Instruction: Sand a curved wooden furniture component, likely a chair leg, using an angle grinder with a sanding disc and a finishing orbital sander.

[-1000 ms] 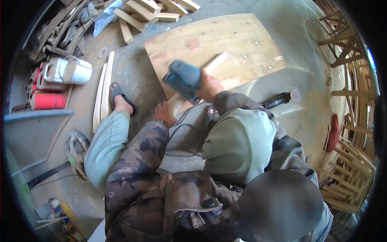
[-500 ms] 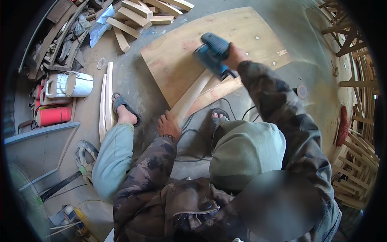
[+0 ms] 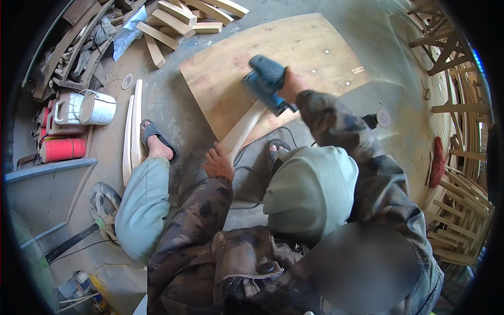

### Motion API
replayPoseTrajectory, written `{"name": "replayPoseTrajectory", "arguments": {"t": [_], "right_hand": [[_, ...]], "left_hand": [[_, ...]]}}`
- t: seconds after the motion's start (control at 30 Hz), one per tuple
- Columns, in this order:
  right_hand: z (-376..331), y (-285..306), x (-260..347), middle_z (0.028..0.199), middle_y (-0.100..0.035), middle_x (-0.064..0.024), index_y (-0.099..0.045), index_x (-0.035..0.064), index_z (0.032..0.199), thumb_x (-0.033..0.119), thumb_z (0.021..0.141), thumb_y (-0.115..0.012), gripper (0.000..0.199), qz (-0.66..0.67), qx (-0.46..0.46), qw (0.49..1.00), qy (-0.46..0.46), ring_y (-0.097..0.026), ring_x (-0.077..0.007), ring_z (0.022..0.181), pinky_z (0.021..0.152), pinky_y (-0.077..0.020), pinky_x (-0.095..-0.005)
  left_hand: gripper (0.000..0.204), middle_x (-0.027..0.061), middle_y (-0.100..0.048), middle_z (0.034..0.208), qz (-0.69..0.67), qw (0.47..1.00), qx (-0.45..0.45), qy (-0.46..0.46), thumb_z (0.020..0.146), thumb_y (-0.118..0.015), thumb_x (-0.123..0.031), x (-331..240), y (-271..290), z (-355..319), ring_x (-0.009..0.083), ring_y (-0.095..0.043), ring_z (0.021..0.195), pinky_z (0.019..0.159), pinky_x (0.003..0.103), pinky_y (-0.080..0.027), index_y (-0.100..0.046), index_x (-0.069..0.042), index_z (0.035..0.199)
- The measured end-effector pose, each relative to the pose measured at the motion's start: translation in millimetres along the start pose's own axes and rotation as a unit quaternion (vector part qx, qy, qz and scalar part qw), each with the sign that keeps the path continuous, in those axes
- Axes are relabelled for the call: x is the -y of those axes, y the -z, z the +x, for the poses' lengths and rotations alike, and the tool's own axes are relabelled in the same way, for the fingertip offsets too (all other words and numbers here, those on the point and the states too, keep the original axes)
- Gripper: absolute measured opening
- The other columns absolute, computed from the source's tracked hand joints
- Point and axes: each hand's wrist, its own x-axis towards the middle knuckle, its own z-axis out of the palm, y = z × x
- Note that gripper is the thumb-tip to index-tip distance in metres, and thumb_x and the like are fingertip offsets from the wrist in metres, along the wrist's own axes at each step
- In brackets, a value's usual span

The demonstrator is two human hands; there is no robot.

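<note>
My right hand [image 3: 294, 85] is wrapped round the body of a blue electric sander [image 3: 265, 84], which looks smeared by motion. The sander sits on the far part of a pale, slightly curved wooden piece [image 3: 242, 127] and covers its far end. My left hand [image 3: 218, 161] grips the near end of that piece, fingers closed over its left side. The piece lies slanted across a plywood board [image 3: 210, 79], its near end reaching past the board's near edge.
Cut wooden pieces [image 3: 173, 18] are heaped beyond the board. Left stand a metal bucket [image 3: 98, 108], a red cylinder [image 3: 63, 149] and two long wooden strips [image 3: 137, 123]. A dark cord [image 3: 289, 135] runs by my foot. Wooden frames [image 3: 462, 210] stand right.
The sander has moved a little nearer along the wooden piece, toward my left hand, with my right arm following. My left hand keeps its grip at the near end. The whole view has shifted slightly.
</note>
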Motion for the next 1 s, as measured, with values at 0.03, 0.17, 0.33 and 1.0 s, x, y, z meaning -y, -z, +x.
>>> {"name": "replayPoseTrajectory", "arguments": {"t": [0.03, 0.17, 0.33, 1.0], "right_hand": [[-11.2, -12.1, 19.2, 0.085, -0.064, -0.026, -0.044, 0.0022, 0.11, 0.016, 0.065, -0.069, 0.053, 0.016, 0.03, 0.999, 0.009, -0.064, -0.0439, 0.084, 0.071, -0.0519, -0.0497], [-63.4, -26.3, 80.4, 0.091, -0.063, -0.0287, -0.041, 0.0038, 0.109, 0.013, 0.068, -0.066, 0.049, 0.055, 0.126, 0.988, 0.063, -0.062, -0.0453, 0.092, 0.076, -0.05, -0.0512], [-71.4, -15.6, 60.6, 0.094, -0.063, -0.0272, -0.041, 0.0051, 0.109, 0.015, 0.07, -0.066, 0.048, 0.055, 0.146, 0.985, 0.077, -0.061, -0.045, 0.094, 0.079, -0.0495, -0.0499], [68.5, 32.5, -39.9, 0.086, -0.066, -0.0193, -0.051, -0.0017, 0.106, 0.014, 0.064, -0.075, 0.05, 0.057, 0.028, 0.988, -0.144, -0.068, -0.0287, 0.065, 0.053, -0.0565, -0.0367]], "left_hand": [[0.077, 0.0058, -0.049, 0.105, 0.003, 1.0, -0.002, 0.01, 0.067, -0.072, -0.027, 6.9, -2.6, -3.3, 0.0228, -0.052, 0.1, 0.069, 0.04, -0.048, -0.042, -0.008, 0.135], [0.081, 0.0047, -0.048, 0.104, 0.026, 0.998, -0.039, 0.033, 0.063, -0.074, -0.027, 20.7, -16.1, -9.9, 0.0209, -0.052, 0.098, 0.067, 0.038, -0.048, -0.041, -0.009, 0.135], [0.083, 0.0042, -0.048, 0.107, 0.032, 0.999, -0.005, -0.002, 0.066, -0.076, -0.034, -2.5, -4.9, -1.0, 0.0194, -0.051, 0.1, 0.07, 0.04, -0.045, -0.041, -0.009, 0.137], [0.088, 0.0047, -0.048, 0.108, 0.005, 1.0, 0.015, 0.005, 0.062, -0.078, -0.03, 3.9, 0.5, -5.1, 0.0211, -0.051, 0.104, 0.075, 0.039, -0.046, -0.039, -0.01, 0.139]]}}
